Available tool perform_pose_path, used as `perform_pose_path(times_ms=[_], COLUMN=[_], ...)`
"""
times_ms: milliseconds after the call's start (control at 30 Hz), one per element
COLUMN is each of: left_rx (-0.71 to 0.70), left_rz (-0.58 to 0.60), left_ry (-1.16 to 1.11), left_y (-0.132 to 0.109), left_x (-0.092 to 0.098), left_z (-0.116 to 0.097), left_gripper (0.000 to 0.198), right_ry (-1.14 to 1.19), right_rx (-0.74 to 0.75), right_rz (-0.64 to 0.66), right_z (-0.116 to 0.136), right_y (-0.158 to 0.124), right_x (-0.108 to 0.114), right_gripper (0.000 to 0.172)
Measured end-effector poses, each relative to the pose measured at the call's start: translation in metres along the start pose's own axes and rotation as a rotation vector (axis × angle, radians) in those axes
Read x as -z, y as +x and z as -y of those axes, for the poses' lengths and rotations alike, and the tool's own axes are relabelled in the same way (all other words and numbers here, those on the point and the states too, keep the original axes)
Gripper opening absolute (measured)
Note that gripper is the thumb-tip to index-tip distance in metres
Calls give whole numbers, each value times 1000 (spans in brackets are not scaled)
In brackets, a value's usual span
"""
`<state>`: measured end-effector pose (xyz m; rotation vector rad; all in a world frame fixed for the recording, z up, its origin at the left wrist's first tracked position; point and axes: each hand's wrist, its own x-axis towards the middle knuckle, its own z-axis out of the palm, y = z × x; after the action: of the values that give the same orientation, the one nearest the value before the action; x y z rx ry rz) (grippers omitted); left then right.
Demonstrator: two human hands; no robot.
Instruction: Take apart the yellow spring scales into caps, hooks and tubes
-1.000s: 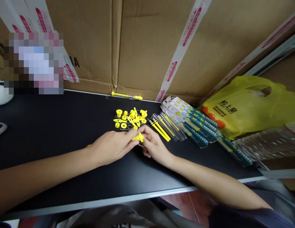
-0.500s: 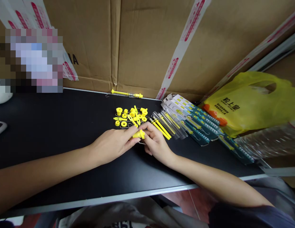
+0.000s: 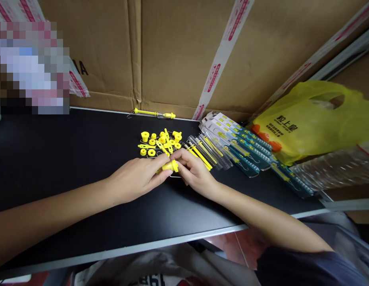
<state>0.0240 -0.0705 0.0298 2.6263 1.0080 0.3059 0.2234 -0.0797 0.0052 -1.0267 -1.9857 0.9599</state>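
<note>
My left hand [image 3: 143,174] pinches a yellow plastic cap [image 3: 172,166] between thumb and fingers, its wide flanged end turned to the right. My right hand [image 3: 196,169] is closed at that end, fingertips curled against the cap; what lies inside them is hidden. A thin bent metal wire [image 3: 175,176] shows just below the cap, between the hands. Behind them lies a loose pile of yellow caps, rings [image 3: 151,152] and slotted flat pieces [image 3: 147,146] with wire hooks. Right of the pile are yellow strips [image 3: 202,157] and clear plastic tubes [image 3: 216,153].
An assembled spring scale [image 3: 147,112] lies by the cardboard wall [image 3: 178,59] at the back. Printed spring scale boxes [image 3: 246,153] are stacked on the right. Beyond them sit a yellow plastic bag [image 3: 315,119] with orange items and a clear ribbed plastic object [image 3: 336,171].
The view has shifted slightly, so everything sits a little further left and higher. The cap has turned a bit in my left fingers and my right fingers have edged off its flanged end.
</note>
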Motion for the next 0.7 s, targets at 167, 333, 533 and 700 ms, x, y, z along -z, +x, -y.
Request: perform_pose_path(times_ms=[167,333,533,700], left_rx=[-37,-23,-24,4], left_rz=[-14,0,86,14], left_ry=[11,57,132,216], left_y=[0,-2,-3,-1], left_x=[0,-1,-2,-2], left_z=[-2,-4,-8,-1], left_gripper=[26,27,29,29], right_ry=[-190,-205,-153,-186], right_rx=[121,127,101,93], right_rz=[39,57,111,107], right_z=[1,2,5,1], right_y=[1,-1,4,8], right_x=[6,6,13,22], right_gripper=[9,11,17,17])
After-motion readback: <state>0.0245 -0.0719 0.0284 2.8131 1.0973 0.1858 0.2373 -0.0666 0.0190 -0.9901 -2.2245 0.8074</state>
